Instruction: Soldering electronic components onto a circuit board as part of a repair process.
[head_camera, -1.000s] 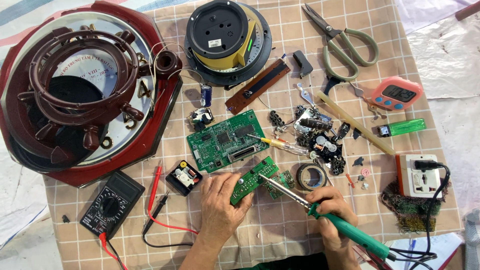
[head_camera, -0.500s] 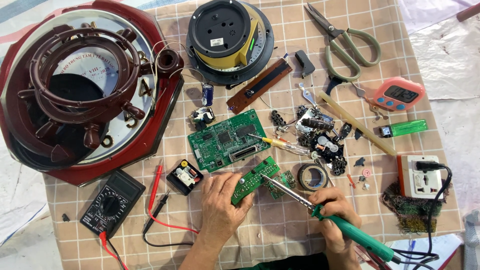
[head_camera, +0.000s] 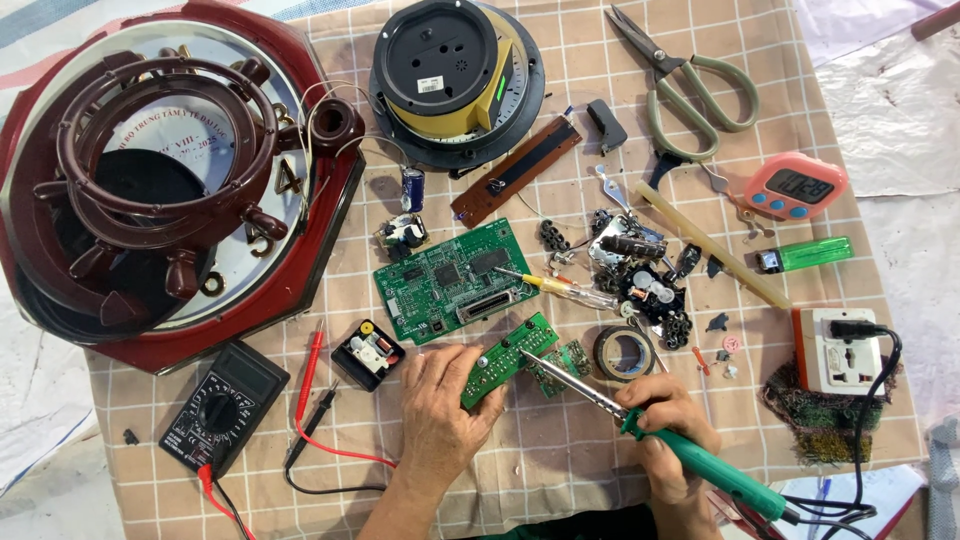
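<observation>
My left hand (head_camera: 440, 405) pinches the lower end of a narrow green circuit board (head_camera: 508, 358), fingers closed on its edge so the strip tilts up and to the right off the checked cloth (head_camera: 560, 470). My right hand (head_camera: 665, 425) is wrapped tight around the green handle of a soldering iron (head_camera: 690, 455), and its metal tip touches the board near the middle. Just beside the board, under the iron's shaft, lies a smaller green board piece (head_camera: 565, 362), with a roll of black tape (head_camera: 624, 352) near it to the right. Above my hands sits a larger square green circuit board (head_camera: 455, 282), a yellow-handled screwdriver (head_camera: 545, 285) lying against its right edge. A small black clock movement (head_camera: 367, 352) rests left of my left hand, and further left a black multimeter (head_camera: 222, 405) with its red probe (head_camera: 310, 372). At the far right stands a white power socket (head_camera: 835, 350) with a black plug in it.
</observation>
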